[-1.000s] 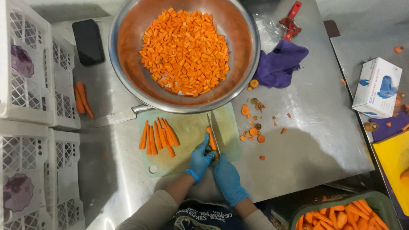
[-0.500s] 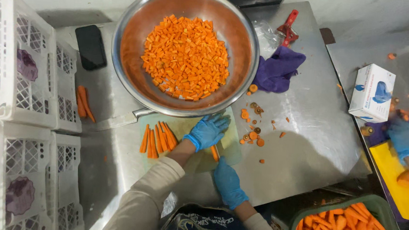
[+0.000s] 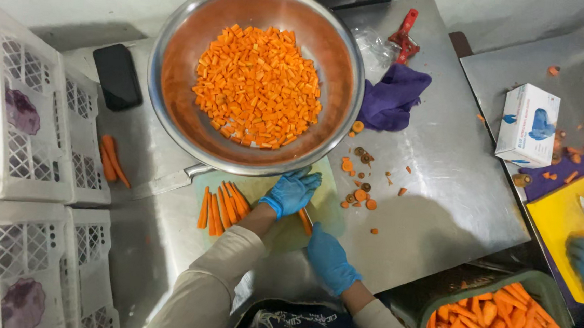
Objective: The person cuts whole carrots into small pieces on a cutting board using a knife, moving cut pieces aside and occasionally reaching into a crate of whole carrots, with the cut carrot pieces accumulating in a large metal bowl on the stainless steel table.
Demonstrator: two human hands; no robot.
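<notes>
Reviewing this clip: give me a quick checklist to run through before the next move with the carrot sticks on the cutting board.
1. Left hand gloved, flat on the cutting board by the bowl rim: ok.
2. Right hand holding a knife: cannot tell, blade hidden.
3. Carrot sticks lined up on the board: ok.
4. Bowl has room for more diced carrot: ok.
5. Table free of scraps: not ok, carrot ends lie scattered.
</notes>
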